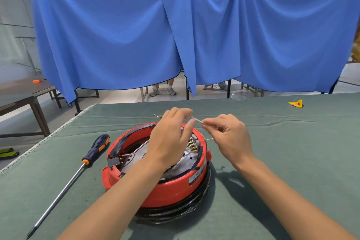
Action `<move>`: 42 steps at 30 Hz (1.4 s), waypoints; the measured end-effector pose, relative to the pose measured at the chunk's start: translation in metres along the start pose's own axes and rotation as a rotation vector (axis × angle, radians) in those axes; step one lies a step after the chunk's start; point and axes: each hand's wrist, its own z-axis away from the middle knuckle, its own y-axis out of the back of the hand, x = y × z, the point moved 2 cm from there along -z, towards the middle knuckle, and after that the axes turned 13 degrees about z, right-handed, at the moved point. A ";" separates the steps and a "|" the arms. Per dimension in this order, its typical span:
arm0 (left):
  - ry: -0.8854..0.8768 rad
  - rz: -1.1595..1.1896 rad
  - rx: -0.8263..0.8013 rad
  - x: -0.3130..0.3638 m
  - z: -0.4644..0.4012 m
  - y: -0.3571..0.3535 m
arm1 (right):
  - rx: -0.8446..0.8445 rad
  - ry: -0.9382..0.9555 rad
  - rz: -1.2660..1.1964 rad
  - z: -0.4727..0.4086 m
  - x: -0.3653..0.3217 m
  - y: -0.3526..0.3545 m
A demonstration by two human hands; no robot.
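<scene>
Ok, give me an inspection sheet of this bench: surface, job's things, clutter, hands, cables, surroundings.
Surface: wrinkled green cloth covers the table.
Job's things: red appliance upside down, base open, brass terminals showing; thin wire held above it.
Clutter: screwdriver lies left of the appliance; yellow piece at far right.
Hands: fingers of left hand and right hand each pinch the thin wire.
Cables: pale lead curves from under the right hand toward the appliance.
Surroundings: blue curtain, another table, someone's feet beyond.
</scene>
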 end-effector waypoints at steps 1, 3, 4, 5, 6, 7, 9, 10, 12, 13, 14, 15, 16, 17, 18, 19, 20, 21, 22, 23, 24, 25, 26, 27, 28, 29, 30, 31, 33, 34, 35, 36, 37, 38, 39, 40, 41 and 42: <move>-0.001 -0.013 0.002 0.000 0.000 0.000 | -0.009 0.048 0.015 0.001 -0.006 0.000; 0.002 -0.055 0.018 0.001 0.000 0.001 | -0.018 0.114 0.036 0.003 -0.013 0.003; 0.005 -0.074 0.030 0.001 0.000 0.001 | -0.021 0.130 0.045 0.004 -0.014 0.004; 0.007 -0.093 0.032 0.001 0.000 0.001 | -0.024 0.136 0.052 0.005 -0.014 0.005; 0.005 -0.109 0.017 0.001 0.000 0.001 | -0.027 0.135 0.051 0.006 -0.013 0.006; 0.003 -0.118 -0.014 0.001 0.000 0.000 | -0.030 0.129 0.046 0.007 -0.013 0.007; 0.004 -0.118 -0.087 -0.001 0.000 -0.002 | -0.029 0.109 0.035 0.010 -0.011 0.007; 0.003 -0.119 -0.114 -0.001 0.000 -0.003 | -0.023 0.099 0.031 0.012 -0.010 0.007; 0.002 -0.129 -0.123 -0.002 0.000 -0.003 | 0.006 0.087 0.033 0.012 -0.008 0.007; 0.009 -0.126 -0.110 -0.002 0.000 -0.003 | 0.026 0.086 0.047 0.012 -0.007 0.008; 0.021 -0.111 -0.091 -0.003 0.001 -0.002 | 0.051 0.082 0.062 0.011 -0.006 0.008; 0.033 -0.089 -0.071 -0.004 0.001 -0.001 | 0.072 0.063 0.065 0.011 -0.004 0.009; 0.043 -0.072 -0.058 -0.005 0.002 0.000 | 0.080 0.019 0.040 0.011 -0.003 0.009; 0.051 -0.063 -0.054 -0.006 0.002 0.001 | 0.073 -0.052 -0.011 0.011 -0.001 0.009; 0.059 -0.058 -0.059 -0.006 0.002 0.002 | 0.052 -0.141 -0.077 0.011 0.001 0.007; 0.069 -0.051 -0.068 -0.007 0.003 0.002 | 0.024 -0.228 -0.150 0.011 0.003 0.006; 0.080 -0.046 -0.075 -0.007 0.003 0.002 | -0.003 -0.295 -0.235 0.011 0.004 0.004; 0.092 -0.044 -0.079 -0.006 0.003 0.002 | -0.031 -0.336 -0.330 0.011 0.005 0.003; 0.103 -0.045 -0.082 -0.006 0.003 0.002 | -0.054 -0.358 -0.416 0.010 0.005 0.002; 0.115 -0.046 -0.087 -0.007 0.003 0.002 | -0.065 -0.368 -0.476 0.010 0.004 0.002; 0.124 -0.051 -0.093 -0.007 0.004 0.001 | -0.062 -0.378 -0.523 0.010 0.003 0.002; 0.128 -0.062 -0.098 -0.007 0.004 0.000 | -0.056 -0.396 -0.564 0.010 0.003 0.002; 0.132 -0.078 -0.103 -0.007 0.005 -0.001 | -0.055 -0.417 -0.600 0.009 0.001 0.002; 0.139 -0.092 -0.102 -0.007 0.005 -0.001 | -0.062 -0.434 -0.628 0.009 0.000 0.003; 0.148 -0.096 -0.088 -0.006 0.005 -0.001 | -0.074 -0.446 -0.647 0.009 -0.002 0.002; 0.155 -0.088 -0.066 -0.006 0.005 0.000 | -0.087 -0.456 -0.664 0.008 -0.002 0.002; 0.157 -0.072 -0.044 -0.005 0.005 0.000 | -0.105 -0.464 -0.678 0.008 -0.003 0.001; 0.154 -0.049 -0.027 -0.004 0.004 0.001 | -0.129 -0.466 -0.690 0.008 -0.004 0.000; 0.152 0.022 -0.015 -0.004 0.002 0.001 | -0.180 -0.455 -0.708 0.010 -0.008 -0.002; 0.155 0.074 -0.013 -0.004 0.001 0.001 | -0.205 -0.446 -0.708 0.011 -0.010 -0.003; 0.157 0.133 -0.010 -0.004 0.001 0.001 | -0.229 -0.435 -0.705 0.012 -0.012 -0.004; 0.157 0.191 -0.004 -0.004 0.000 0.002 | -0.253 -0.427 -0.701 0.013 -0.014 -0.005; 0.155 0.238 0.003 -0.005 0.000 0.002 | -0.272 -0.420 -0.701 0.015 -0.015 -0.006; 0.155 0.274 0.008 -0.004 0.000 0.002 | -0.289 -0.411 -0.701 0.016 -0.017 -0.007; 0.157 0.304 0.009 -0.004 0.000 0.003 | -0.302 -0.399 -0.693 0.017 -0.017 -0.007; 0.160 0.335 0.009 -0.003 0.000 0.003 | -0.309 -0.388 -0.679 0.017 -0.018 -0.007; 0.165 0.369 0.010 -0.003 0.000 0.003 | -0.310 -0.379 -0.662 0.018 -0.019 -0.007; 0.174 0.411 0.014 -0.001 0.000 0.003 | -0.304 -0.374 -0.645 0.018 -0.019 -0.007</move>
